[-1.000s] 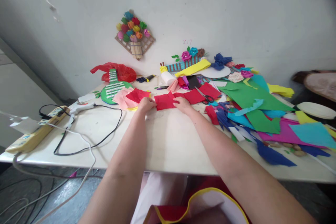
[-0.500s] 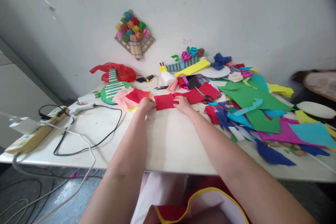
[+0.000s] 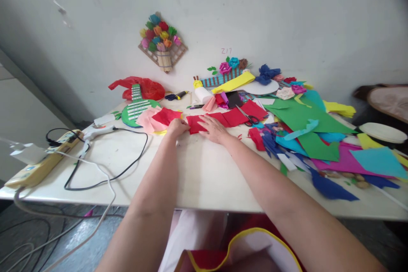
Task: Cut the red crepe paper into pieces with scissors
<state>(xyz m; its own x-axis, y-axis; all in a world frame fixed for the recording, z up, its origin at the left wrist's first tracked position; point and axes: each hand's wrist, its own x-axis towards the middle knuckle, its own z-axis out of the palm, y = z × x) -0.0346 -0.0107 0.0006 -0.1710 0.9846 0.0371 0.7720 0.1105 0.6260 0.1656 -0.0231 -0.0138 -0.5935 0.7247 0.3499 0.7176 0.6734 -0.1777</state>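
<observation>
A long strip of red crepe paper [image 3: 234, 117] with crease lines lies across the white table. My left hand [image 3: 178, 128] is closed at the strip's left end, fingertips together on its edge. Spread flat on the same strip, just to the right, is my right hand [image 3: 214, 128], holding nothing. Scissors [image 3: 250, 117] with black handles rest on the strip's right part. Beyond my left hand lie another red paper piece [image 3: 166, 115] and a pale pink paper piece [image 3: 149, 122].
On the left are a power strip [image 3: 44, 161], cables and a glue gun [image 3: 98, 131]. A green guitar-shaped craft [image 3: 135, 112] stands behind them. Heaped coloured paper, including a green sheet [image 3: 309, 114], covers the right side. A paper flower basket [image 3: 164, 42] hangs on the wall.
My right hand has shifted left along the red strip, and its fingers have gone from bent to spread flat. My left hand stays at the strip's left end.
</observation>
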